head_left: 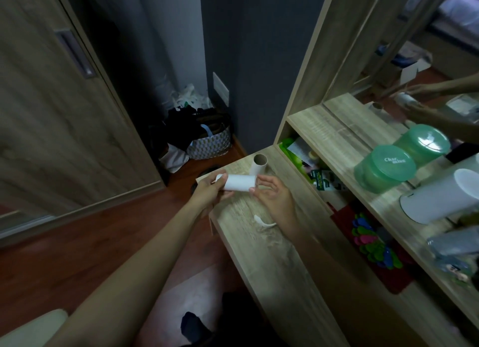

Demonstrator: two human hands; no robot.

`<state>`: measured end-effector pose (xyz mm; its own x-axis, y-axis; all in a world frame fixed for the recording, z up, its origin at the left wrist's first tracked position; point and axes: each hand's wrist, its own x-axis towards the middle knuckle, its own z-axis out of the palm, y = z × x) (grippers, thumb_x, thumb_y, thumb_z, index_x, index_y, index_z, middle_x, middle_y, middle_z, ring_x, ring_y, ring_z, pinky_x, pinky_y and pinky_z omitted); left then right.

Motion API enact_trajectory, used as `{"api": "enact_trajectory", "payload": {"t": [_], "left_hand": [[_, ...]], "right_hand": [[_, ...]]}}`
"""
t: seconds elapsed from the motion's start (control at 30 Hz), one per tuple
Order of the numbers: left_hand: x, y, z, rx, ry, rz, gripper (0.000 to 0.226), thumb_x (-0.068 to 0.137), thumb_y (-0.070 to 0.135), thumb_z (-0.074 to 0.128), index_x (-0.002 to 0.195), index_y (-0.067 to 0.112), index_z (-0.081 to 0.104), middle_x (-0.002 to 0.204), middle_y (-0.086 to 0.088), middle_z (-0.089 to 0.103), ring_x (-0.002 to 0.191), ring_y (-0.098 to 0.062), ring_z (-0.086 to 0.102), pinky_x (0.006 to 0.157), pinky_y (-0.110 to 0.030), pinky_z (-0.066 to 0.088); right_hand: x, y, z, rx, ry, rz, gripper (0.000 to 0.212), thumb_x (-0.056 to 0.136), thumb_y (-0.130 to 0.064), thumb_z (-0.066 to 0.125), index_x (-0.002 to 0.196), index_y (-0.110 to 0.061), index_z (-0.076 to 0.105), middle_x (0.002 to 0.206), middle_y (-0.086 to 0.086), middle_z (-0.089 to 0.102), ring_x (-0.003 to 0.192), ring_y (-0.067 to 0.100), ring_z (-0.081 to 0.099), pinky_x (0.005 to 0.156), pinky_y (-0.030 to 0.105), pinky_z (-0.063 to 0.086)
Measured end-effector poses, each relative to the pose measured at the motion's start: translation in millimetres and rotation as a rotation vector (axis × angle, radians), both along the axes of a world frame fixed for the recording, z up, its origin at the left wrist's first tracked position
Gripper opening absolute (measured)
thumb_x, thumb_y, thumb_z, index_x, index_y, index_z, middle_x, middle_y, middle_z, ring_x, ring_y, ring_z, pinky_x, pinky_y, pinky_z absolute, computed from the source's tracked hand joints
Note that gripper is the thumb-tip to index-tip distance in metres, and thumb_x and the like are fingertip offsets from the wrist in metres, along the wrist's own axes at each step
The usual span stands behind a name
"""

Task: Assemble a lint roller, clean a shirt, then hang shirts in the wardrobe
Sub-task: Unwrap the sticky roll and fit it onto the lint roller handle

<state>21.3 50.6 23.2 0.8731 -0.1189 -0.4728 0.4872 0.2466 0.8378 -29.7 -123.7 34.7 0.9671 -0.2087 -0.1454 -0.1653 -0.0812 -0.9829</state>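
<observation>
Lint roll (239, 182) hangs level above the far left corner of the desktop (261, 245), with its long axis running from left to right between the two hands. The left hand (207, 191) wraps curled fingers round the left end, and the right hand (274, 195), half curled, pinches the rim of the right end. Both hands are equally near, so the next move probably goes along this axis; an empty cardboard core (259, 165) stands upright just behind.

A bedroom in a home. A tall wooden wardrobe (64, 113) stands at the left on a reddish wood floor (77, 256). A dressing table (259, 243) with a big mirror (388, 69) runs along the right, and the mirror reflects a bed (456, 7). A bag (210, 143) stuffed with clothes sits in the far corner.
</observation>
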Motion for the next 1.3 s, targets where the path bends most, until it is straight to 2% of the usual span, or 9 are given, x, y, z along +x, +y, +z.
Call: {"api": "enact_trajectory", "payload": {"t": [0.07, 0.23, 0.33, 0.53, 0.77, 0.9, 1.0, 1.3], "left_hand": [[0, 0, -1, 0.003, -0.001, -0.008, 0.035, 0.098, 0.013, 0.052, 0.13, -0.002, 0.051, 0.116, -0.014, 0.055, 0.093, -0.021, 0.064, 0.077, -0.032, 0.059], [0, 0, 1, -0.018, 0.017, -0.007, 0.033, 0.098, 0.012, 0.052, 0.126, -0.005, 0.053, 0.11, -0.015, 0.057, 0.09, -0.02, 0.064, 0.067, -0.026, 0.061], [0, 0, 0, -0.023, 0.033, -0.016, 0.033, 0.098, 0.012, 0.052, 0.127, -0.005, 0.053, 0.113, -0.017, 0.057, 0.09, -0.021, 0.064, 0.065, -0.026, 0.06], [1, 3, -1, -0.019, 0.039, -0.03, 0.037, 0.097, 0.013, 0.054, 0.13, -0.006, 0.052, 0.122, -0.023, 0.055, 0.093, -0.023, 0.064, 0.065, -0.026, 0.06], [3, 7, 1, -0.03, 0.044, -0.067, 0.039, 0.097, 0.012, 0.053, 0.131, -0.007, 0.051, 0.126, -0.023, 0.055, 0.094, -0.021, 0.064, 0.07, -0.028, 0.061], [2, 8, 5, -0.036, 0.042, -0.103, 0.039, 0.097, 0.013, 0.053, 0.132, -0.005, 0.05, 0.118, -0.017, 0.057, 0.094, -0.02, 0.063, 0.073, -0.028, 0.06], [1, 9, 9, -0.038, 0.042, -0.129, 0.039, 0.097, 0.014, 0.053, 0.132, -0.003, 0.051, 0.117, -0.014, 0.057, 0.093, -0.018, 0.063, 0.073, -0.028, 0.06], [0, 10, 15, -0.05, 0.057, -0.154, 0.037, 0.097, 0.014, 0.053, 0.13, -0.002, 0.052, 0.105, -0.01, 0.06, 0.091, -0.019, 0.063, 0.065, -0.023, 0.059]], "right_hand": [[-1, 0, -1, -0.006, -0.011, -0.012, 0.036, 0.074, -0.008, 0.079, 0.105, -0.015, 0.063, 0.107, 0.005, 0.069, 0.095, 0.015, 0.069, 0.074, 0.026, 0.058], [-2, -3, 0, 0.014, 0.02, 0.009, 0.037, 0.072, -0.007, 0.081, 0.104, -0.009, 0.062, 0.103, 0.005, 0.07, 0.091, 0.014, 0.07, 0.074, 0.024, 0.057], [-1, -7, -2, -0.016, 0.029, 0.042, 0.038, 0.07, -0.012, 0.083, 0.1, -0.015, 0.061, 0.1, 0.002, 0.07, 0.092, 0.015, 0.07, 0.076, 0.026, 0.057], [0, -8, -4, -0.047, 0.041, 0.053, 0.039, 0.068, -0.014, 0.085, 0.099, -0.011, 0.06, 0.101, 0.003, 0.07, 0.094, 0.016, 0.07, 0.08, 0.032, 0.058], [2, -7, 2, -0.051, 0.051, 0.092, 0.039, 0.069, -0.011, 0.083, 0.099, -0.014, 0.058, 0.102, 0.003, 0.07, 0.094, 0.013, 0.069, 0.076, 0.024, 0.057], [1, -10, 4, -0.074, 0.048, 0.146, 0.038, 0.069, -0.012, 0.083, 0.095, -0.02, 0.056, 0.102, 0.003, 0.069, 0.095, 0.014, 0.068, 0.075, 0.021, 0.055], [2, -12, 7, -0.104, 0.068, 0.184, 0.039, 0.069, -0.016, 0.084, 0.094, -0.022, 0.054, 0.103, 0.001, 0.068, 0.095, 0.014, 0.067, 0.078, 0.026, 0.056], [1, -12, 15, -0.06, 0.063, 0.218, 0.041, 0.069, -0.008, 0.083, 0.094, -0.019, 0.052, 0.099, 0.002, 0.066, 0.081, 0.008, 0.069, 0.067, 0.022, 0.056]]}}
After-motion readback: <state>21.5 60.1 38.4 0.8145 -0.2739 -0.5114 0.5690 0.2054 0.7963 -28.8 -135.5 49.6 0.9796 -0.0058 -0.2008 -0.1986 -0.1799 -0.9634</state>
